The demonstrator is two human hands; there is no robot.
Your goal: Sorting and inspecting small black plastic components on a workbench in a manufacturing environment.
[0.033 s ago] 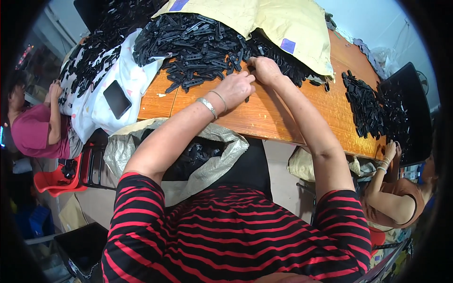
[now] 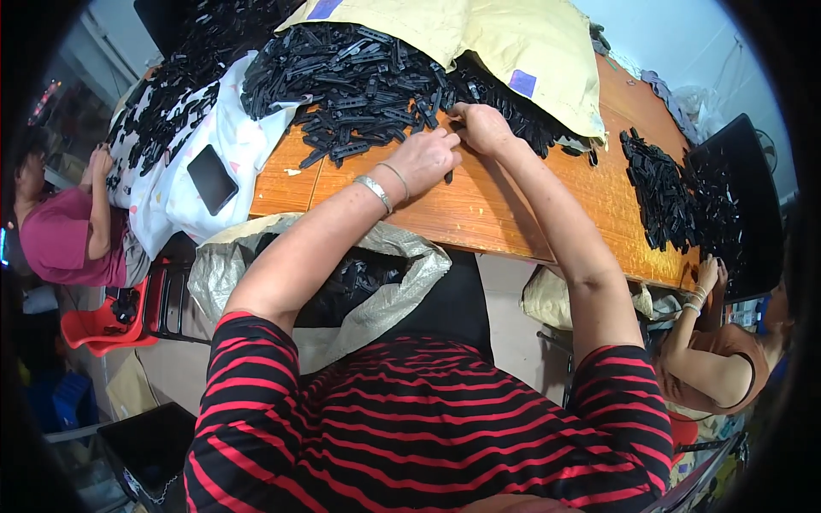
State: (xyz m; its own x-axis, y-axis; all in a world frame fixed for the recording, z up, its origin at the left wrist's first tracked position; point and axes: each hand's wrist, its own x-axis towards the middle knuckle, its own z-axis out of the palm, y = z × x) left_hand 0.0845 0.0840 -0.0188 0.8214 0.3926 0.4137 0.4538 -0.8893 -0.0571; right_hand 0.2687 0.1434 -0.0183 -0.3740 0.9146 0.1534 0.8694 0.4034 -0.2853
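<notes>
My left hand (image 2: 428, 160), with a bracelet at the wrist, is closed just above the table, its fingertips close to my right hand. The dark tip of a slim black plastic piece (image 2: 448, 178) sticks out beneath its fingers. My right hand (image 2: 485, 128) is bent into a pinch beside it; its fingertips are turned away, and what they hold is hidden. Directly beyond both hands lies a big heap of slim, slotted black plastic pieces (image 2: 359, 90). More of them run under a pale yellow sack (image 2: 547, 51) with purple patches.
An open woven sack (image 2: 419, 282) with black pieces inside sits at my lap, below the orange wooden table (image 2: 505, 227). A phone (image 2: 212, 179) lies on white cloth (image 2: 184, 205) at left. Another pile (image 2: 654, 188) is at right. Co-workers sit at both sides.
</notes>
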